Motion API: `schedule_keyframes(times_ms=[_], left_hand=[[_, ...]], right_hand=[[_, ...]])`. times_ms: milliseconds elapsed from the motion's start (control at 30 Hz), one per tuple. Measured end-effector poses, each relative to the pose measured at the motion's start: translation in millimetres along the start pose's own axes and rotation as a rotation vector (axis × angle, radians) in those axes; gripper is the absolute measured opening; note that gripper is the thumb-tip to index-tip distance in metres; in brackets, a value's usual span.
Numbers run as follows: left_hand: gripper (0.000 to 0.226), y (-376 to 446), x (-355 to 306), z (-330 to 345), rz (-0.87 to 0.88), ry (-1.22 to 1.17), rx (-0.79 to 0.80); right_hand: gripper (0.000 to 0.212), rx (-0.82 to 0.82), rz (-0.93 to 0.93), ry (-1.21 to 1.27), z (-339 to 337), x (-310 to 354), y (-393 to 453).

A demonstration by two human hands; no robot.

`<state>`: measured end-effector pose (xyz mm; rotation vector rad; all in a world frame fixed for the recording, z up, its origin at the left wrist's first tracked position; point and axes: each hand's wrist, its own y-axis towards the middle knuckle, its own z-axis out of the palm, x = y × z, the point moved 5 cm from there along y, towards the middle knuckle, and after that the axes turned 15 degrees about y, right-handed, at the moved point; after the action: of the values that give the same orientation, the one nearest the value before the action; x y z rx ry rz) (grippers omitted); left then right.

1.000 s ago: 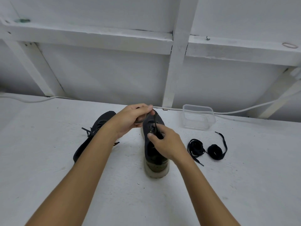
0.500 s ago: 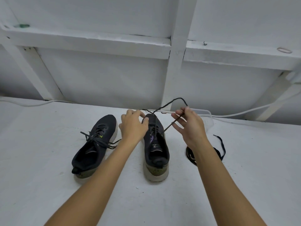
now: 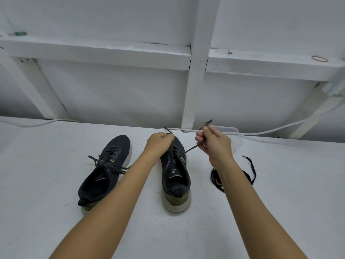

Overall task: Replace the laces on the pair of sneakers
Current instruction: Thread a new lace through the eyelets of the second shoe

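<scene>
**Old lace coming off the right-hand sneaker**

Two bare forearms reach up from the bottom of the frame across a white tabletop. Between them, at centre, the sneaker being worked on stands with its heel toward the camera and its toe pointing away, so its long axis runs straight up the frame. The second sneaker lies to its left, angled slightly, its lace tied in a bow. New black laces, coiled, rest on the tabletop at centre right, partly hidden behind the right forearm.

Farther up, the left hand hovers over the toe end of the central sneaker, fingers curled and pinching one end of the old lace. The right hand, to the right of the sneaker and level with the left, pinches the other run, its tip poking up above the fingers. That run slants taut down and left to the eyelets, so the pull appears to go outward across the shoe's axis. Both hands sit about equally near the eyelets. The unlacing seems barely begun.

Behind the right hand stands a clear plastic container, then a white cable along the wall.
</scene>
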<state>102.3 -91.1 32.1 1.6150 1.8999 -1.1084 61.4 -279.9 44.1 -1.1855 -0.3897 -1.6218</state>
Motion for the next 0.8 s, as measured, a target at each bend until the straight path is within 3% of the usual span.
schedule_keyframes(times_ms=[67, 133, 267, 367, 433, 533, 633, 800], left_hand=[[0.007, -1, -6, -7, -0.029, -0.198, 0.075], [0.009, -3, -17, -19, 0.058, -0.22, 0.061], [0.021, -5, -38, -39, 0.304, -0.029, -0.078], [0.024, -11, -49, -41, 0.406, 0.067, -0.028], [0.018, -16, -51, -38, 0.441, 0.072, 0.056], [0.027, -19, -43, -38, 0.459, 0.161, 0.089], [0.037, -17, -29, -41, 0.418, 0.235, 0.083], [0.032, -12, -6, -53, 0.414, 0.415, -0.003]], right_hand=[[0.022, 0.011, 0.019, -0.105, 0, -2, 2], [0.014, 0.057, 0.035, -0.274, 5, -4, 1], [0.018, 0.237, 0.026, -0.564, 26, -9, -8], [0.014, 0.455, 0.028, -0.689, 48, -8, -18], [0.024, 0.544, 0.027, -0.755, 58, -7, -22], [0.04, 0.569, 0.001, -0.773, 61, -4, -19], [0.038, 0.533, 0.043, -0.702, 51, -3, -14], [0.021, 0.385, -0.008, -0.516, 27, 8, -4]])
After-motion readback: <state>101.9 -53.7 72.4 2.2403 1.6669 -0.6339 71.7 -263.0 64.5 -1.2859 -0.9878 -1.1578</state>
